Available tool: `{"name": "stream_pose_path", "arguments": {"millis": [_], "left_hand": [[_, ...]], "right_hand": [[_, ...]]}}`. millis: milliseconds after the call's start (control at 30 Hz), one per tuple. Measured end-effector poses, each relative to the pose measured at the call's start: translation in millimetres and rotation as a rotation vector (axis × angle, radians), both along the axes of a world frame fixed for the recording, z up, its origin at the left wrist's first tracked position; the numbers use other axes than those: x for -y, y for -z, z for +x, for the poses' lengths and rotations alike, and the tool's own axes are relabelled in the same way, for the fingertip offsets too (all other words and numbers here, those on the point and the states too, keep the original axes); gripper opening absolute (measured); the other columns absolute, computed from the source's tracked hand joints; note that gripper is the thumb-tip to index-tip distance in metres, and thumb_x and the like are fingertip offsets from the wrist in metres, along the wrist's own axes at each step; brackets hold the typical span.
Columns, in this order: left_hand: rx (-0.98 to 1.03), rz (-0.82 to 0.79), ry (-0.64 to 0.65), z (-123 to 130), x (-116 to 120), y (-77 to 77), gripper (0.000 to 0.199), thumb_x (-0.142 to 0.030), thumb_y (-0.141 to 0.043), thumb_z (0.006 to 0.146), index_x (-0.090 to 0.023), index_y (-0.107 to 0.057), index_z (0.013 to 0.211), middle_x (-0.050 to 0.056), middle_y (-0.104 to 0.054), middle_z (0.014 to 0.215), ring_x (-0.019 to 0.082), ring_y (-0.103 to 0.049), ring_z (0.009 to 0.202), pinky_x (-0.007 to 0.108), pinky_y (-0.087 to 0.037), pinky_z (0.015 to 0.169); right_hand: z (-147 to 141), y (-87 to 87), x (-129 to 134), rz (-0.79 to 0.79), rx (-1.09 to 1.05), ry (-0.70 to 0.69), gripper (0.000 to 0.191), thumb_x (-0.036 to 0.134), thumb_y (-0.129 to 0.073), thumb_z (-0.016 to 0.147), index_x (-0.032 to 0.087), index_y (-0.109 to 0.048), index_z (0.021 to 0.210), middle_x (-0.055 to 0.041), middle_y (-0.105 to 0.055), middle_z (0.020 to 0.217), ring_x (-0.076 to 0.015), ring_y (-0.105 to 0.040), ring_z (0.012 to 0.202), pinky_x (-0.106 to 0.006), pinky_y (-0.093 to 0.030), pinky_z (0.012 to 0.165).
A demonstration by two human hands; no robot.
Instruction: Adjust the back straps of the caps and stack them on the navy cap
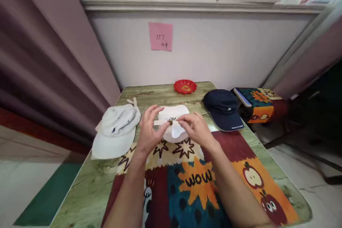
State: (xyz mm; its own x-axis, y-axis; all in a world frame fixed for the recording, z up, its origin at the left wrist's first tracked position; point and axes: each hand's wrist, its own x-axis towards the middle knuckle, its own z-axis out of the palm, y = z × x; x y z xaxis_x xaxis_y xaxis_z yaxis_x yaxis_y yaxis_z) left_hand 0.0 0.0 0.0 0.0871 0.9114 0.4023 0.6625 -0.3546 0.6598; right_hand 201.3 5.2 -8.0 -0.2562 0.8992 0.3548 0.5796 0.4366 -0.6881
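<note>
A white cap [175, 136] lies on the patterned cloth in the middle of the table, its strap and small buckle between my two hands. My left hand [151, 128] is at the cap's left side, thumb by the buckle and fingers raised apart from it, near the pale strap end. On the other side my right hand [194, 125] pinches the strap just right of the buckle. A whitish cap [114, 131] with a small dark logo sits to the left. The navy cap [223, 108] stands on the right.
A red scalloped dish [185, 86] sits at the table's back edge. The patterned cloth [197, 185] covers the front middle of the table. A pink note [160, 36] is on the wall. Beyond the right edge is a cloth-covered stool [260, 105].
</note>
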Motion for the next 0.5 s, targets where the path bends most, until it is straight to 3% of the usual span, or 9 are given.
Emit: {"name": "stream_pose_path", "arguments": {"millis": [133, 333, 500], "left_hand": [[-0.108, -0.103, 0.164, -6.1, -2.3, 5.8, 0.036, -0.041, -0.051, 0.093, -0.029, -0.06, 0.125, 0.007, -0.055, 0.143, 0.032, -0.036, 0.142, 0.058, -0.013, 0.117], [-0.112, -0.051, 0.208, -12.6, -6.4, 8.7, 0.026, -0.037, -0.054, 0.092, -0.024, -0.067, 0.111, 0.008, -0.067, 0.117, 0.028, -0.053, 0.122, 0.048, -0.031, 0.111], [-0.015, -0.065, 0.27, -17.9, -8.7, 12.9, 0.019, -0.037, -0.058, 0.09, -0.024, -0.067, 0.1, 0.006, -0.069, 0.116, 0.028, -0.048, 0.132, 0.045, -0.032, 0.112]], "right_hand": [[0.1, -1.6, 0.6, -0.013, 0.007, -0.018, 0.016, 0.025, -0.056, 0.094, 0.025, -0.072, 0.095, -0.001, -0.077, 0.099, -0.0202, -0.067, 0.095, -0.046, -0.027, 0.11], [-1.3, -1.9, 2.3, -0.012, 0.022, -0.024, 0.015, 0.026, -0.057, 0.094, 0.027, -0.072, 0.094, 0.0008, -0.076, 0.096, -0.0196, -0.066, 0.097, -0.05, -0.021, 0.114], [-2.0, -1.0, 2.3, -0.008, 0.02, -0.021, 0.014, 0.027, -0.058, 0.093, 0.026, -0.072, 0.092, 0.0003, -0.076, 0.095, -0.019, -0.066, 0.095, -0.052, -0.02, 0.114]]}}
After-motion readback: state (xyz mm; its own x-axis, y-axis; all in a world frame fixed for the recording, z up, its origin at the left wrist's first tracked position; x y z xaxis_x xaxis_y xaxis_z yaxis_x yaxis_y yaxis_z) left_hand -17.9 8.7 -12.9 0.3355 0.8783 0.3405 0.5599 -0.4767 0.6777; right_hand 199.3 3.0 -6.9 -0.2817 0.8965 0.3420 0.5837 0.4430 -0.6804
